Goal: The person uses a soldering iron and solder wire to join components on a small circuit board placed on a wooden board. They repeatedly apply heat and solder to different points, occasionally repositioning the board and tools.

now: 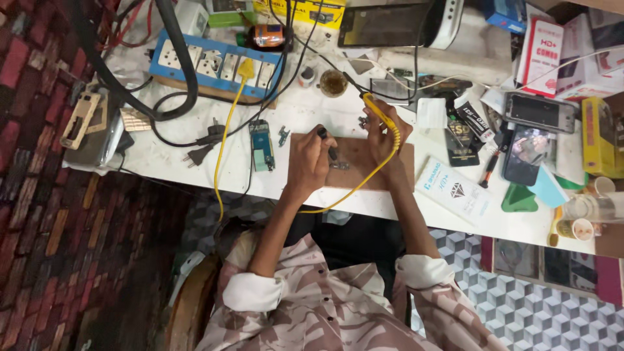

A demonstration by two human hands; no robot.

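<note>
The person's rolled-up sleeve of pink-and-brown patterned cloth (pixel 250 289) lies nearest, both forearms reaching up over the near edge of the white tabletop (pixel 169 162). On that edge rests a flat brown wooden board (pixel 354 159), and on its middle lies a small dark circuit part (pixel 338 166). The left hand (pixel 309 159) has its fingers closed round a short black-handled tool (pixel 325 138) whose tip points at the part; the right hand (pixel 383 133) has its fingers closed round a yellow-handled soldering iron (pixel 376 107), its coiled yellow cable (pixel 364 185) looping across the board and off the near edge. As I judge it, that loop is the chief risk: a tug could drag the iron off its mark, or the hot tip could touch the cable, the left fingers or the bare wood. The small part sits loose, so a push from either tool could slide it. Toward the far left corner a blue power strip with white sockets (pixel 211 65) trails black cables (pixel 185 78) that crowd the left hand's side, and a narrow blue circuit board (pixel 262 144) lies just beside the wooden board. To the right, a dark phone (pixel 528 156) and white cartons (pixel 552 49) hem in the right elbow's side. A small round tin of brown paste (pixel 333 82) stands beyond the board, near the iron.
</note>
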